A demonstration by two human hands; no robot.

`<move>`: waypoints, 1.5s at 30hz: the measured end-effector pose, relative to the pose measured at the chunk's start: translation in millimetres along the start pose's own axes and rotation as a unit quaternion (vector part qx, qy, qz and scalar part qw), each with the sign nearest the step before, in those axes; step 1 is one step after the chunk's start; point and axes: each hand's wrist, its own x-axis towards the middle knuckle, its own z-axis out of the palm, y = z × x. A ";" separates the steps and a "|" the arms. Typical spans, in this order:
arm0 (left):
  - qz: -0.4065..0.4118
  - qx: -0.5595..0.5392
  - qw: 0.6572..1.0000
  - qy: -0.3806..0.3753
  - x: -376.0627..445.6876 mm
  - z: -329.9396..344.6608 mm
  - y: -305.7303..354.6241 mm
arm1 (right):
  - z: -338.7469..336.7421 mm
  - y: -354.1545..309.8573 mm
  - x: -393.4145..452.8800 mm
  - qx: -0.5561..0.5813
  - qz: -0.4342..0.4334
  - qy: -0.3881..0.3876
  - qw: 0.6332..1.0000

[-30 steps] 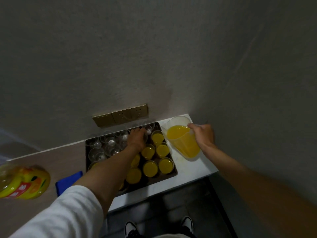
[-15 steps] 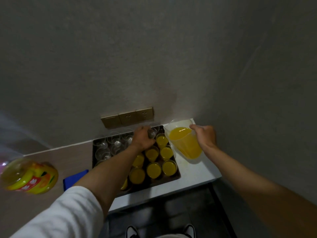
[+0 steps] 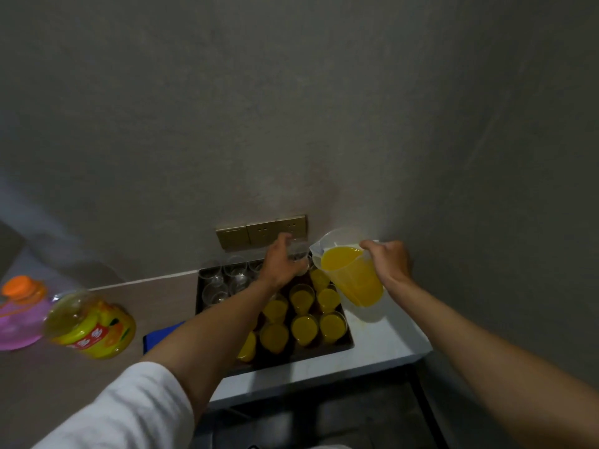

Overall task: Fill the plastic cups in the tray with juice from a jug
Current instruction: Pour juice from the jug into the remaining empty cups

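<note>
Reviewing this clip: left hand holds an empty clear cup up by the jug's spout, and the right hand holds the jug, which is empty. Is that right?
Not quite: the jug is not empty; the head view shows it holding plenty of yellow juice. The rest stands: the left hand holds an empty clear cup by the spout, and the right hand holds the jug.

Juice (image 3: 351, 277) bright yellow; jug (image 3: 330, 238) clear. Tray (image 3: 346, 337) dark. Bottle (image 3: 92, 324) label yellow-red, cap (image 3: 20, 285) orange. Plate (image 3: 14, 325) pink. Cloth (image 3: 158, 335) blue.

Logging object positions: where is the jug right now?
Head view, right of centre: the jug is tilted in the right hand, beside the tray's far-right corner.
</note>
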 end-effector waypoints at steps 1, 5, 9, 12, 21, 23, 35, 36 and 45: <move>-0.002 -0.004 1.000 0.005 -1.0 -1.3 0.2 | 0.4 -1.7 -1.5 0.002 -0.001 -0.001 1.000; -0.003 -0.023 1.000 0.014 -11.1 -1.0 0.3 | 1.6 -6.8 -7.1 0.007 -0.008 -0.014 1.000; 0.000 -0.041 0.999 0.019 -25.5 1.9 -2.6 | 2.0 -11.5 -11.4 0.002 -0.010 -0.034 0.999; -0.009 -0.029 0.999 0.021 -34.1 1.4 -5.0 | 2.1 -16.4 -14.3 -0.012 -0.012 -0.038 0.999; -0.017 -0.021 0.999 0.019 -42.5 -7.1 -14.8 | 3.0 -30.7 -20.9 -0.034 -0.009 -0.051 0.998; -0.008 -0.026 0.999 0.023 -44.8 -7.8 -14.9 | 2.4 -33.7 -20.8 -0.044 -0.009 -0.055 0.997; 0.017 -0.036 0.999 0.017 -49.3 -14.7 -3.1 | 0.2 -52.4 -22.8 -0.101 -0.045 -0.066 0.992; 0.015 -0.034 0.999 0.014 -49.2 -14.5 -3.1 | 0.1 -53.3 -22.9 -0.108 -0.050 -0.068 0.991; 0.015 -0.053 0.998 0.005 -45.9 -6.1 0.1 | -2.6 -55.0 -25.0 -0.133 -0.058 -0.066 0.987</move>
